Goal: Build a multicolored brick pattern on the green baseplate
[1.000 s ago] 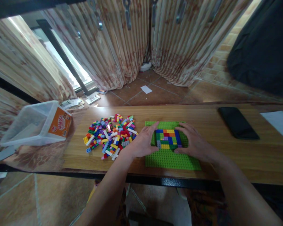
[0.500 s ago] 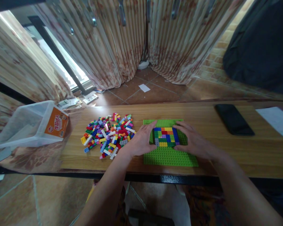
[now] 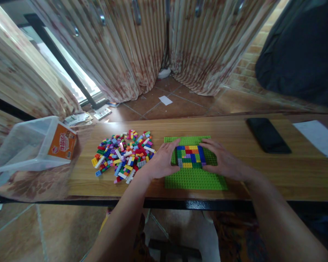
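Brick mosaic (image 3: 190, 156) between spread fingers (image 3: 170, 147)

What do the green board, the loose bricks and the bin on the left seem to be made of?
Green board: probably plastic, fairly matte, with even rows of moulded-looking studs.
Loose bricks: likely hard, smooth plastic, judging by their crisp edges and bright, solid colours.
Bin: seemingly cloudy, see-through plastic, since its walls look translucent; exactly which plastic, I can't tell.

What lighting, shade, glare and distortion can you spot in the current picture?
Head view: the window looks washed out; head view: pale glare on the table, at its far left corner; head view: shade on the green board beside the right hand; head view: the table's black front edge bows slightly.
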Action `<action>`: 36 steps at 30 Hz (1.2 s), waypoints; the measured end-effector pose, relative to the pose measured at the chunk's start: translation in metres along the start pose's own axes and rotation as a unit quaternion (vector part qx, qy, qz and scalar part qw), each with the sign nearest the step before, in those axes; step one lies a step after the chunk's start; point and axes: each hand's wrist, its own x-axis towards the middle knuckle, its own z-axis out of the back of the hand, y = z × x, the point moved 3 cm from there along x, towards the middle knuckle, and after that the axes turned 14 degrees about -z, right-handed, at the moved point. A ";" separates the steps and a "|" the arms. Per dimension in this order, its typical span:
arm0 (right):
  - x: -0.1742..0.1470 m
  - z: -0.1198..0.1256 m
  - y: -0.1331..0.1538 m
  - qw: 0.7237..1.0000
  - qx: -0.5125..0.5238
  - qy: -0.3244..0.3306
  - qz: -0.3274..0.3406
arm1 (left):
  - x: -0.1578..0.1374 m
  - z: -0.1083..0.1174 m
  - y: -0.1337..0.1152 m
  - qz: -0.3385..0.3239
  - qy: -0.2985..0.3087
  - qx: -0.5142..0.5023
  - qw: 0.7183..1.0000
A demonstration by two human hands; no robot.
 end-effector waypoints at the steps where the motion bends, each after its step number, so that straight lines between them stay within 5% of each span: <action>1: 0.000 0.000 0.000 1.000 0.001 0.000 0.002 | 0.000 0.000 0.000 -0.001 -0.001 -0.001 1.000; 20: 0.001 0.000 -0.002 1.000 0.015 -0.004 0.002 | -0.004 0.001 0.012 -0.012 -0.005 -0.043 0.999; 36: 0.000 0.002 0.000 1.000 0.014 -0.005 0.000 | 0.005 -0.008 0.019 0.002 -0.050 0.019 0.999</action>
